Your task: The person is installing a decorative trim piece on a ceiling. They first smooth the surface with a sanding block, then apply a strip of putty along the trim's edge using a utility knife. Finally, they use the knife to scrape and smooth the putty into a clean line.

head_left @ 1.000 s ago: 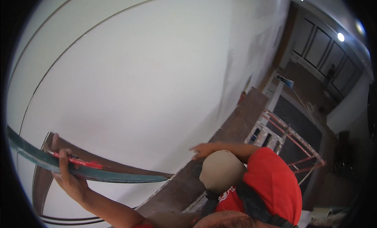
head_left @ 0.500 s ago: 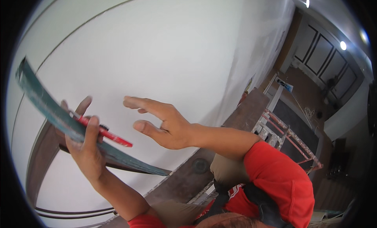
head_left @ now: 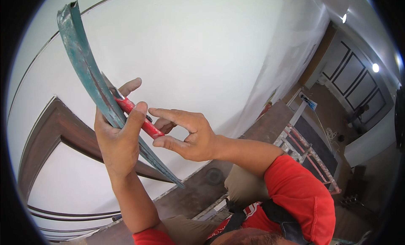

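Observation:
My left hand [head_left: 118, 150] is closed around a long green straightedge bar [head_left: 82, 55], hollow at its far end and smeared with white. The bar slants from the upper left down toward the plank. Under my left thumb, a red utility knife [head_left: 151, 129] lies along the bar, its blade end pointing to the upper left. My right hand [head_left: 196, 135] is at the knife's butt end. Its thumb and index finger are spread, with the tip of the thumb close to or touching the butt; the other fingers curl partly behind the knife.
In front stands a white wall [head_left: 185, 47] with dark brown curved trim [head_left: 42, 122]. Below me runs a brown plank [head_left: 185, 200] with a round dark disc [head_left: 214, 176] on it. To the right are a paint-spattered metal frame [head_left: 310, 150] and a distant person [head_left: 358, 114].
My left hand has raised the bar and knife and swung them to the right. My right hand has met the knife's butt end, its fingers now around it.

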Available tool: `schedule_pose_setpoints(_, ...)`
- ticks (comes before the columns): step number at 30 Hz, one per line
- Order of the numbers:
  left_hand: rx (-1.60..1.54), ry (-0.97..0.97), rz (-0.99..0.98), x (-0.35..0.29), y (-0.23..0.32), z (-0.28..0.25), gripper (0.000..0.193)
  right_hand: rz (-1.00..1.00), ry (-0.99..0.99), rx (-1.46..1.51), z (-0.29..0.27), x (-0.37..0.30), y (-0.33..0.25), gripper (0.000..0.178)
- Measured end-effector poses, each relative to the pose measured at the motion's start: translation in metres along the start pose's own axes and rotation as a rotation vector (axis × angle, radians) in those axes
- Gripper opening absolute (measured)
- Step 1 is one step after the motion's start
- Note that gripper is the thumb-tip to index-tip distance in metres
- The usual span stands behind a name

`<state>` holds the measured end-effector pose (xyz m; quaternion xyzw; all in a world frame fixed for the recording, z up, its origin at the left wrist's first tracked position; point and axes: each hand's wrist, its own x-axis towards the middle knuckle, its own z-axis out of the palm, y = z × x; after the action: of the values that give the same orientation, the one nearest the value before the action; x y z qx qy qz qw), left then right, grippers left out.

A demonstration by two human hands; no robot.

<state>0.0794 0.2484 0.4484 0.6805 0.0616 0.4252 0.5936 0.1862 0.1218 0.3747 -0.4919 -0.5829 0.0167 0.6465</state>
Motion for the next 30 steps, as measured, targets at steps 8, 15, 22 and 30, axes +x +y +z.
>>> schedule_pose_setpoints(8,0.094,-0.005,0.027,-0.001,-0.010,0.010,0.083,0.002,0.002,0.004,0.004,0.002,0.011,0.057)
schedule_pose_setpoints(15,0.362,0.006,0.082,-0.001,-0.041,0.011,0.060,0.046,0.163,0.107,-0.014,-0.002,0.015,0.040)
schedule_pose_setpoints(22,0.223,0.197,0.138,0.018,-0.031,0.020,0.108,0.173,0.297,0.430,-0.048,0.000,0.016,0.048)
schedule_pose_setpoints(30,0.257,0.446,0.110,0.036,-0.036,0.004,0.078,0.344,0.445,0.828,-0.044,0.010,0.053,0.046)
